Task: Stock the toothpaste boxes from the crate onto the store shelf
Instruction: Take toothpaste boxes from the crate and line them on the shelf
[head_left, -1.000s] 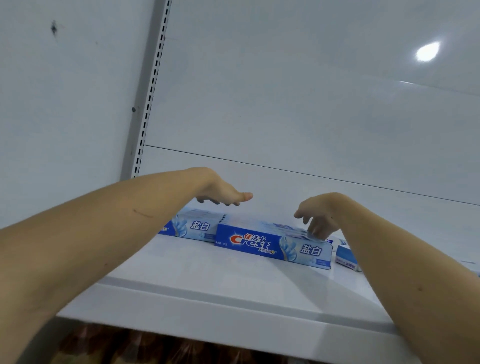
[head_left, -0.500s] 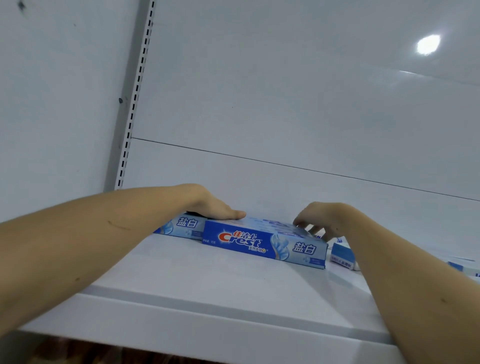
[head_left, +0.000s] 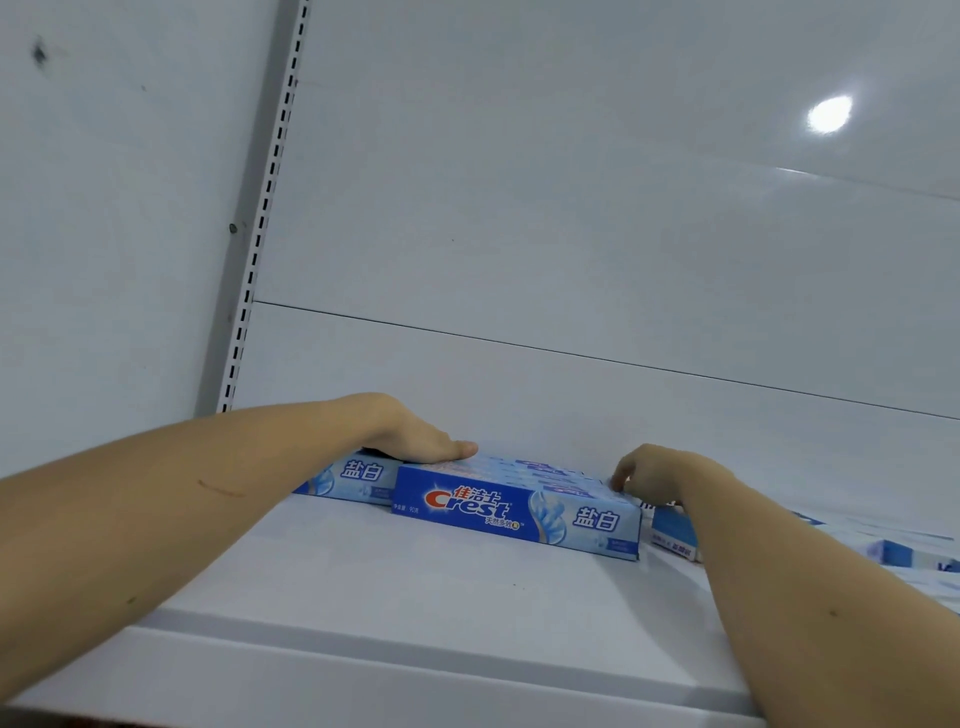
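A row of blue Crest toothpaste boxes (head_left: 514, 512) lies flat on the white shelf (head_left: 415, 597), long side facing me. Another box (head_left: 353, 478) pokes out behind it on the left. My left hand (head_left: 415, 439) rests palm down on the top of the row's left end, fingers stretched out together. At the row's right end my right hand (head_left: 660, 475) touches the top corner with curled fingers, most of which are hidden behind the hand. The crate is out of view.
More toothpaste boxes (head_left: 672, 535) lie on the shelf to the right, partly behind my right forearm, with others farther right (head_left: 893, 553). A slotted upright rail (head_left: 260, 234) runs up the back left. The shelf's front lip (head_left: 363, 675) is close below my arms.
Both hands have come down from above the boxes: the left now lies flat on the row's left end, the right has settled on its right end. The view has tilted slightly.
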